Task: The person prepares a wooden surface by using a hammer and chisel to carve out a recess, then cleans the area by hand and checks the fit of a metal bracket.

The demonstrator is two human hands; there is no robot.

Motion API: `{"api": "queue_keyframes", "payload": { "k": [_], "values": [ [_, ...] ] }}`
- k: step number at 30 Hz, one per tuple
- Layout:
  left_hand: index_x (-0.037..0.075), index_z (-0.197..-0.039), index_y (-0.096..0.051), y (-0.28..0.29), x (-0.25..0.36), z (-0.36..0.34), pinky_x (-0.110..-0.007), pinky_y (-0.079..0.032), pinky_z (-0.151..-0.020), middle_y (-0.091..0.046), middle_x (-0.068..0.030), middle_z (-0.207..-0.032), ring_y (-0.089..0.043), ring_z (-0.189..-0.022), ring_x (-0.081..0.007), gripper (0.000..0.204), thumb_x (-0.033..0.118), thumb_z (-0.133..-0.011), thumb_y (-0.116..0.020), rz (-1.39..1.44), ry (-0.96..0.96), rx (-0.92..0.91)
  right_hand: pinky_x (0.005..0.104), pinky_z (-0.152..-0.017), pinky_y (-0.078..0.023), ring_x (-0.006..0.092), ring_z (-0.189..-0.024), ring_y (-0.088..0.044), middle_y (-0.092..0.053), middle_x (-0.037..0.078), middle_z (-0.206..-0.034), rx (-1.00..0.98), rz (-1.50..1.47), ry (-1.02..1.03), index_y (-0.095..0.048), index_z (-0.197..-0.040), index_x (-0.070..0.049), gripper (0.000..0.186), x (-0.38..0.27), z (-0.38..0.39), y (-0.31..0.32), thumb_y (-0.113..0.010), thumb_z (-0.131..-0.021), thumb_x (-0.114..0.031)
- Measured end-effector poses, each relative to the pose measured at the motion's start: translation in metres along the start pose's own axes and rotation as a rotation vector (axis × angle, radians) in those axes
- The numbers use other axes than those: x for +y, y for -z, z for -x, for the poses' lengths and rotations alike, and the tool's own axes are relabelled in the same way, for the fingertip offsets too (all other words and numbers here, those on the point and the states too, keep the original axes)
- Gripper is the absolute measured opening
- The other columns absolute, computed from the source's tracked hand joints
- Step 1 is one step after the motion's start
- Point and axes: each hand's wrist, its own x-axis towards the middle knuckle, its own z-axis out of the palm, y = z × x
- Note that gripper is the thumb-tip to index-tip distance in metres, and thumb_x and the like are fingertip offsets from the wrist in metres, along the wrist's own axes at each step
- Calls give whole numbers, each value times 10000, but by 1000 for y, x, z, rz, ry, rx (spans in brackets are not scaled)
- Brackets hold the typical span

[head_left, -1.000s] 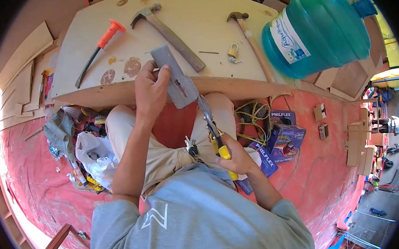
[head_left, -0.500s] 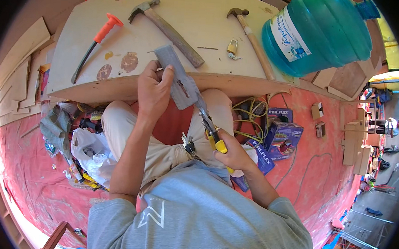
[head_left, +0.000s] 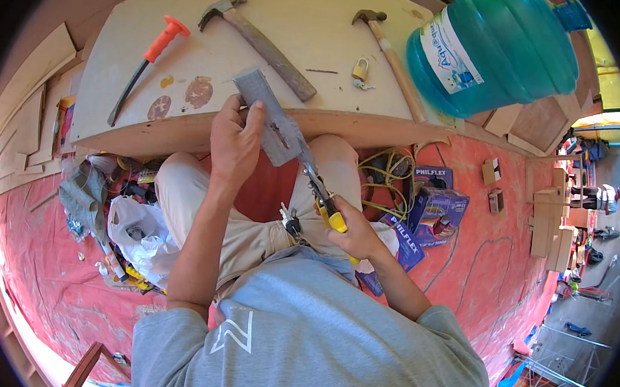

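My left hand point(head_left: 237, 136) pinches a flat grey metal plate point(head_left: 270, 106) near its upper left edge, thumb on top. A rough slot runs through the plate's lower part. Yellow-handled snips point(head_left: 337, 220) are in my right hand point(head_left: 356, 230), fingers wrapped round the grips. Their jaws reach the plate's lower right edge; whether they bite into it I cannot make out. Just beyond the plate, a claw hammer point(head_left: 272, 56) lies on the pale wooden table point(head_left: 191, 51).
On the table are an orange-handled chisel point(head_left: 147, 63), a second hammer point(head_left: 392, 67), a brass padlock point(head_left: 361, 70) with keys and a thin rod point(head_left: 322, 71). A large teal water jug point(head_left: 503, 53) lies at right. Purple boxes point(head_left: 438, 214), yellow cord point(head_left: 391, 171) and a white plastic bag point(head_left: 137, 229) rest on the floor.
The plate, snips and both hands have shifted very slightly to the left, and the plate is turned a little. Both grips stay as they were.
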Motion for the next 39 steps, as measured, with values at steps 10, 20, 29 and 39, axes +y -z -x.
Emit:
{"api": "queue_keyframes", "payload": {
  "k": [10,20,29,39],
  "values": [
    [-45,-955,-559,-1,4,2,-241,-393,-557,-572,-3,-710,-445,-635,-46,182,134,-976,-533,-130,-58,-28,347,-844,-466,218,-910,-616,-627,116,-948,-30,63,-60,-571,-1041,-3,347,0,0,2,-644,-730,-137],
    [-42,-938,-548,0,3,8,-232,-396,-566,-545,-6,-695,-439,-637,-49,195,149,-977,-536,-86,-112,26,303,-704,-475,171,-745,-612,-624,86,-789,37,154,-89,-578,-906,-11,230,5,-10,-3,-635,-720,-135],
    [-36,-875,-517,-7,-9,6,-290,-381,-554,-535,-47,-686,-428,-623,-93,223,167,-963,-548,-103,-95,9,346,-961,-416,224,-1063,-572,-599,130,-1101,-42,89,-37,-526,-1233,4,492,3,3,10,-607,-761,-110],
    [-39,-933,-540,-10,-10,11,-276,-406,-581,-545,-28,-701,-448,-644,-87,219,176,-970,-544,-50,-1,-44,353,-923,-431,220,-1014,-579,-593,127,-1065,-45,-14,-42,-544,-1183,7,459,7,6,8,-612,-753,-140]
  ]
}}
